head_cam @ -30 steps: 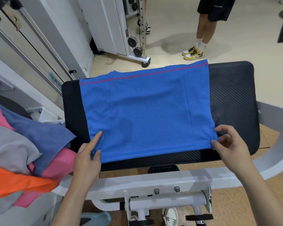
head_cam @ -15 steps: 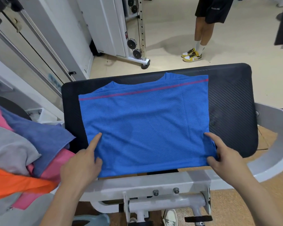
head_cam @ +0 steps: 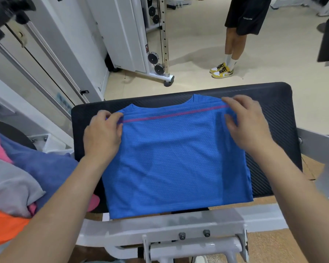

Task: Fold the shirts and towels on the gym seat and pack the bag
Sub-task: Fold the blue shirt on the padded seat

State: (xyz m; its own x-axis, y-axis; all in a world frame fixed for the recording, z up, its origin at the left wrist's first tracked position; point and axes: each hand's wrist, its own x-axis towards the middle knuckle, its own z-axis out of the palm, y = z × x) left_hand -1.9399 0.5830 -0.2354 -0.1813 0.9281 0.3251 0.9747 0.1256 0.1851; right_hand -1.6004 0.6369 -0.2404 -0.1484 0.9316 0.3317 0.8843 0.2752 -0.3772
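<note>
So the shirt point(head_cam: 175, 158) is lying flat on the seat point(head_cam: 277, 114), near edge hanging over a bit. The left hand point(head_cam: 103, 133) pinches its far-left corner and the right hand point(head_cam: 247, 122) has the far-right one, fingers curled on the fabric.

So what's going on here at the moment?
A person is folding a blue shirt that lies flat on the black gym seat. The left hand and right hand each pinch its far edge, one on either side of the collar. A pile of crumpled clothes sits to the left. No bag is in view.
</note>
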